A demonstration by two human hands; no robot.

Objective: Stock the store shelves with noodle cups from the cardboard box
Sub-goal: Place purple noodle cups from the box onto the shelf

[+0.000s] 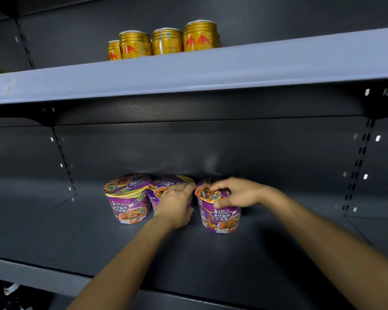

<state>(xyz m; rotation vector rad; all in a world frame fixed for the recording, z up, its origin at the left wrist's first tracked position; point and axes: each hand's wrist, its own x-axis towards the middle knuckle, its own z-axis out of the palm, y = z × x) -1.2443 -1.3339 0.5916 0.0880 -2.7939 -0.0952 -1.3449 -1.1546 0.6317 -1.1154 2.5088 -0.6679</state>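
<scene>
Purple left noodle cup: upright, just left of the middle noodle cup, rims close or touching. No hand on it, so it reads as already placed.
Left grip: wrapped round the front and side wall of the middle noodle cup, fingers curled toward its right side. Likely a side hold so the cup can be slid or squared up without tipping.
Middle noodle cup: the landmark. Upright, set slightly further back than its neighbours; only the lid and part of the wall show past the hand.
Gold cans: one shelf up, directly above the middle noodle cup. Not part of this job.
Right noodle cup: upright, just right of the middle noodle cup, with a narrow gap between them and the label facing out.
Right grip: clamped on the right noodle cup, fingers over the lid and thumb on the front wall. Probably a top hold for setting it down and nudging it left into the row.
Shelf: dark grey metal. It carries all three cups in a row near the back panel.
Cardboard box: not in view.
Step, as judged: lining up the row before letting go.
</scene>
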